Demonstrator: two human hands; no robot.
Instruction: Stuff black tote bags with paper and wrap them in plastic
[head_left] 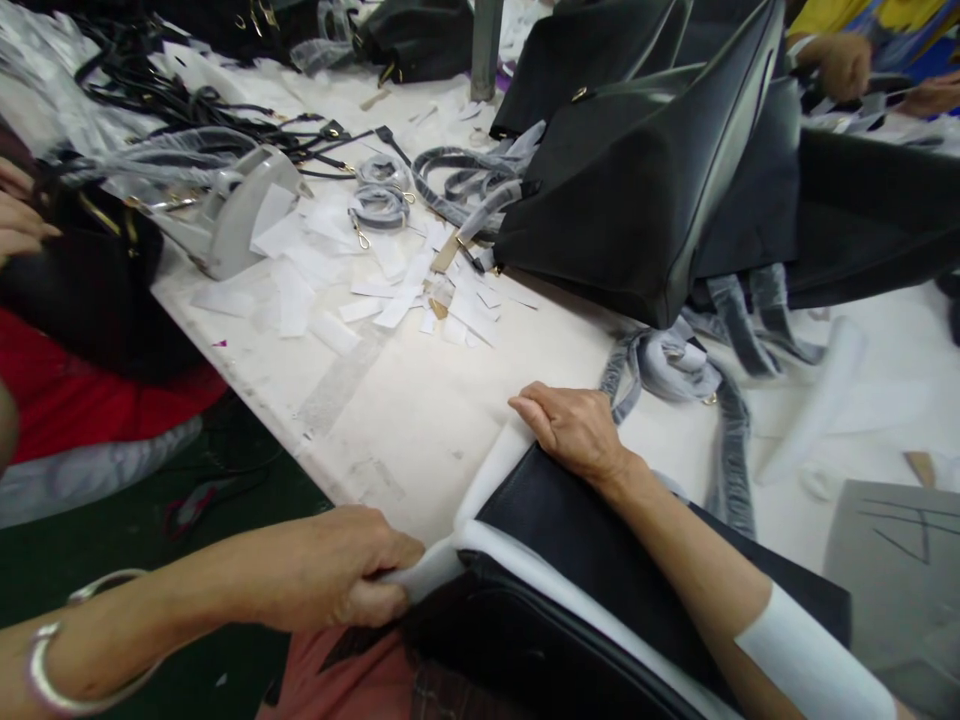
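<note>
A black bag (577, 540) lies at the table's front edge, with white foam sheet (551, 580) showing along its opening. My left hand (337, 570) is closed on the foam at the bag's near left corner, thumb below and fingers above. At the bag's far corner, my right hand (574, 425) has its fingers curled round the upper end of the foam, and the forearm crosses over the bag. A white patch (810, 650) covers part of the right forearm. Silver bangles circle the left wrist.
Large black bags (622, 170) stand at the back right. Wrapped straps (675, 370) lie beyond my right hand. Paper scraps (405, 290) and a grey tape dispenser (244, 215) are on the table (420, 400). Other people's hands (840, 65) show at the right back and left edge.
</note>
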